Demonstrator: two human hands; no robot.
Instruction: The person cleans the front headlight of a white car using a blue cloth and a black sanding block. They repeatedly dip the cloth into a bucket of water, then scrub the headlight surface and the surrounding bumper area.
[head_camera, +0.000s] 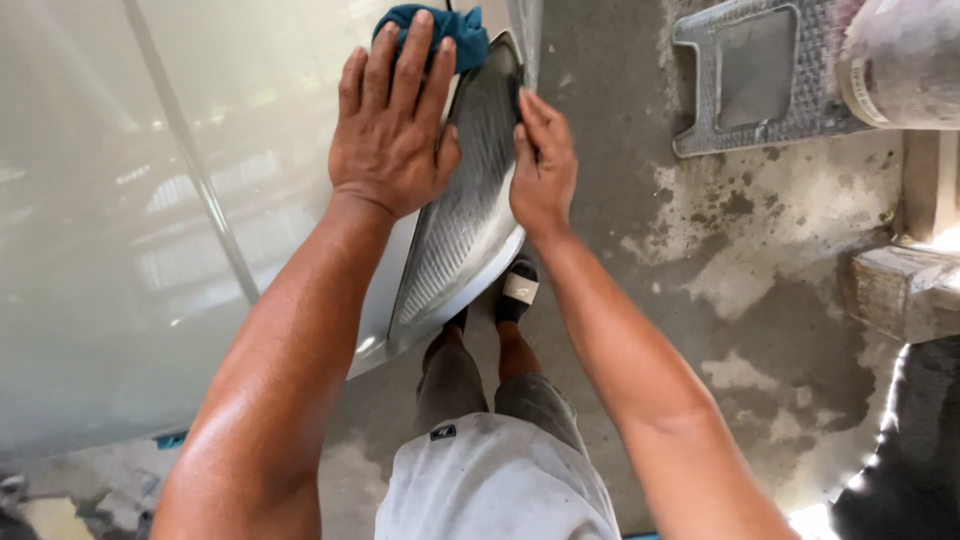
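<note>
Headlight lens (455, 215), ribbed and curved, sits at the corner of a pale, glossy car body (120, 250), standing over the concrete floor (700, 260). The left hand (390, 130) lies flat on it, fingers (410, 60) spread and pressing a teal cloth (460, 30) against the lens top. The right hand (543, 170) steadies the outer edge, fingers close together and curled round the rim. I'd judge the lens stiff, smooth, rather slippery and liable to scratch or crack, best held by that rim. Open floor lies to the right; a grey floor mat (760, 75) and a concrete step (900, 285) stand well apart.
</note>
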